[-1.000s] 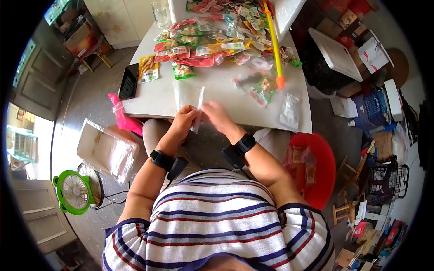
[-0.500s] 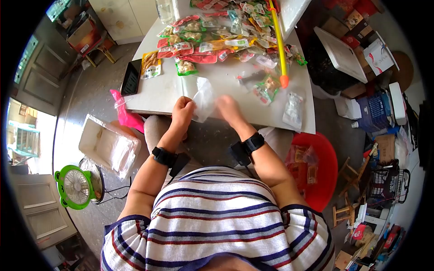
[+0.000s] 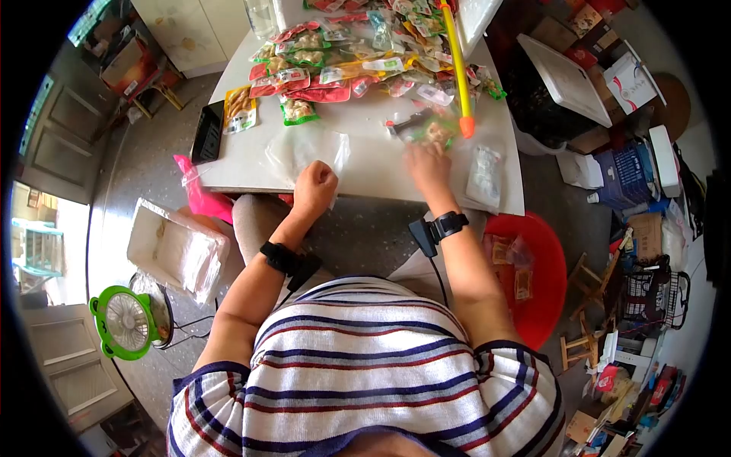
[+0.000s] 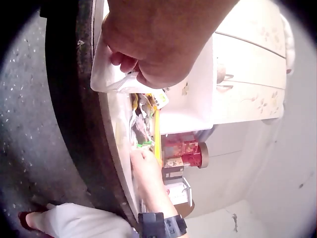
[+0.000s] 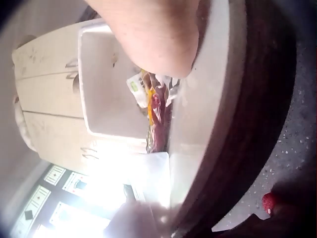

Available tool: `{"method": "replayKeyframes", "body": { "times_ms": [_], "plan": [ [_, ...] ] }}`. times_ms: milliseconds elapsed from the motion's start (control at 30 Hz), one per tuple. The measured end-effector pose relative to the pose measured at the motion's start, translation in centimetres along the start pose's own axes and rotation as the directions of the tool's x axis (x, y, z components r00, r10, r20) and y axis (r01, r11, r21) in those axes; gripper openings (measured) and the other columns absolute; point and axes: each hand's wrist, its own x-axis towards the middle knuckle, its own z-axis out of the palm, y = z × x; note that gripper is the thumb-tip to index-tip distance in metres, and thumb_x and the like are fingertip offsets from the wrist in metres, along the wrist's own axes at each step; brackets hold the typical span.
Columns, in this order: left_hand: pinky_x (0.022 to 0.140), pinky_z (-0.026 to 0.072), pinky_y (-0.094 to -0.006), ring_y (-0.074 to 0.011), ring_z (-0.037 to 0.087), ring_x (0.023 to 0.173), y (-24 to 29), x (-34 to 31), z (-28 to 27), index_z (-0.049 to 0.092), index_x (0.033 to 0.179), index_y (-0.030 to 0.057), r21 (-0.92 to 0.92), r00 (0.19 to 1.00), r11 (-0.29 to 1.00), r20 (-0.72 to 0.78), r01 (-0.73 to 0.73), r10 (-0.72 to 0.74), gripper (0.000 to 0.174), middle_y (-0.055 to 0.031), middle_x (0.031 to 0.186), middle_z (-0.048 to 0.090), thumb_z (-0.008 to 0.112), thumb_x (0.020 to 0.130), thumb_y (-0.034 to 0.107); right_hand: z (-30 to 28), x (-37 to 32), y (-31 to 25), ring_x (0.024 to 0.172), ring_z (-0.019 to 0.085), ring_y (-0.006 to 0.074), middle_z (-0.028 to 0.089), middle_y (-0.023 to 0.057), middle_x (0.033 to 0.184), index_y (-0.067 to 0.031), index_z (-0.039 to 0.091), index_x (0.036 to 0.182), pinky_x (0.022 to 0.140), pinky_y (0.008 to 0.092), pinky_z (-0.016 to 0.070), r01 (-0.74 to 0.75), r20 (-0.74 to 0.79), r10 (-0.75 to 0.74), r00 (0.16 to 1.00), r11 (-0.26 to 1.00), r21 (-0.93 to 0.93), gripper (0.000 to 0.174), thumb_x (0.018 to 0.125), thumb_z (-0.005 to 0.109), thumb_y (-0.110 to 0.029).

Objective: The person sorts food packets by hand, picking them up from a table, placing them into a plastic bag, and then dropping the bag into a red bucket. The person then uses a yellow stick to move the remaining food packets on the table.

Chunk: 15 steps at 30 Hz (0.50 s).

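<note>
My left hand [image 3: 314, 190] holds a clear plastic bag [image 3: 280, 152] at the table's front edge, its fingers curled on the bag's side. In the left wrist view the bag [image 4: 103, 74] hangs thin and milky from those fingers. My right hand [image 3: 428, 169] has reached a green-edged clear snack packet [image 3: 438, 134] with pale food inside, fingertips right at its near side. The packet looks blurred, and I cannot tell whether the fingers grip it. In the right wrist view, the right hand's fingers are hidden behind the hand itself [image 5: 158, 39].
Many snack packets [image 3: 358, 72] are heaped at the back beside a yellow stick with an orange tip [image 3: 462, 84]. A clear bag of white packets [image 3: 485, 177] lies front right. A phone [image 3: 207, 131] and a yellow packet [image 3: 241, 110] lie left. A red tub [image 3: 544, 286] stands below right.
My right hand has let go of the plastic bag and moved right and forward to the green-edged packet. My left hand keeps the bag, which has spread out leftward over the table.
</note>
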Motion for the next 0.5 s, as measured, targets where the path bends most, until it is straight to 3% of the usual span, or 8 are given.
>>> {"method": "replayKeyframes", "body": {
  "times_ms": [100, 200, 233, 333, 367, 467, 500],
  "plan": [
    [0.057, 0.0398, -0.037, -0.0311, 0.05, 0.064, 0.0, -0.1, 0.2, 0.049, 0.067, 0.0017, 0.036, 1.0, 0.999, -0.02, -0.02, 0.021, 0.011, -0.0146, 0.065, 0.052, 0.048, 0.067, 0.012, 0.0, -0.4, -1.5, 0.065, 0.051, 0.0265, 0.052, 0.0076, 0.059, -0.007, 0.05, 0.055, 0.049, 0.0362, 0.0416, 0.091, -0.054, -0.091, 0.994, 0.996, 0.0, 0.017, 0.068, 0.054, -0.017],
    [0.057, 0.0396, -0.0376, -0.0312, 0.05, 0.064, 0.4, -0.2, 0.2, 0.049, 0.067, 0.0022, 0.056, 1.0, 0.998, -0.021, 0.002, -0.001, 0.01, -0.0145, 0.064, 0.052, 0.049, 0.066, 0.012, -1.8, -1.4, -3.6, 0.062, 0.05, 0.0283, 0.05, 0.0078, 0.057, -0.0063, 0.05, 0.056, 0.049, 0.0379, 0.0411, 0.146, 0.099, -0.16, 0.982, 0.98, 0.132, 0.015, 0.068, 0.052, -0.016],
    [0.057, 0.0395, -0.0377, -0.0312, 0.05, 0.065, 0.2, -0.1, 0.4, 0.05, 0.066, 0.0026, 0.059, 1.0, 0.998, -0.02, 0.005, -0.004, 0.01, -0.0145, 0.064, 0.052, 0.049, 0.066, 0.012, -2.4, -2.0, -3.9, 0.067, 0.049, 0.0289, 0.051, 0.009, 0.064, -0.0047, 0.049, 0.063, 0.052, 0.0387, 0.0401, 0.19, 0.115, -0.221, 0.969, 0.955, 0.228, 0.01, 0.067, 0.052, -0.014],
    [0.06, 0.0391, -0.0387, -0.0312, 0.05, 0.069, -0.5, 0.2, 0.9, 0.051, 0.068, 0.005, 0.121, 0.999, 0.992, 0.004, -0.042, 0.042, 0.01, -0.0135, 0.067, 0.053, 0.05, 0.065, 0.014, -3.9, -2.2, -6.0, 0.077, 0.048, 0.0288, 0.05, 0.011, 0.08, -0.0043, 0.048, 0.073, 0.059, 0.0406, 0.0381, 0.147, 0.014, -0.166, 0.986, 0.909, 0.391, 0.012, 0.066, 0.054, -0.013],
    [0.062, 0.039, -0.0391, -0.0312, 0.05, 0.071, -0.8, 0.2, 1.1, 0.051, 0.068, 0.006, 0.151, 0.998, 0.986, 0.02, -0.069, 0.067, 0.01, -0.0131, 0.069, 0.053, 0.05, 0.065, 0.015, -4.3, -2.5, -6.6, 0.087, 0.046, 0.0285, 0.046, 0.013, 0.097, -0.0043, 0.048, 0.081, 0.066, 0.0416, 0.036, 0.095, 0.081, -0.13, 0.988, 0.933, 0.347, 0.019, 0.066, 0.056, -0.013],
    [0.067, 0.0381, -0.0406, -0.0313, 0.048, 0.079, -1.2, 0.2, 1.7, 0.052, 0.073, 0.0089, 0.329, 0.987, 0.93, 0.041, -0.162, 0.157, 0.012, -0.0113, 0.078, 0.054, 0.049, 0.066, 0.019, -3.7, -2.6, -6.7, 0.091, 0.044, 0.0304, 0.043, 0.0152, 0.104, -0.0037, 0.049, 0.084, 0.068, 0.0424, 0.0357, 0.162, 0.097, -0.184, 0.978, 0.968, 0.193, 0.022, 0.066, 0.056, -0.014],
    [0.069, 0.0381, -0.0371, -0.0301, 0.048, 0.077, -0.9, 0.1, 1.8, 0.054, 0.071, 0.0056, 0.34, 0.983, 0.925, -0.008, -0.168, 0.181, 0.013, -0.0113, 0.074, 0.053, 0.051, 0.065, 0.017, -3.4, -2.6, -6.6, 0.092, 0.044, 0.0307, 0.043, 0.0156, 0.106, -0.0033, 0.049, 0.084, 0.069, 0.0421, 0.036, 0.131, 0.125, -0.158, 0.98, 0.971, 0.198, 0.021, 0.067, 0.055, -0.013]
  ]
}}
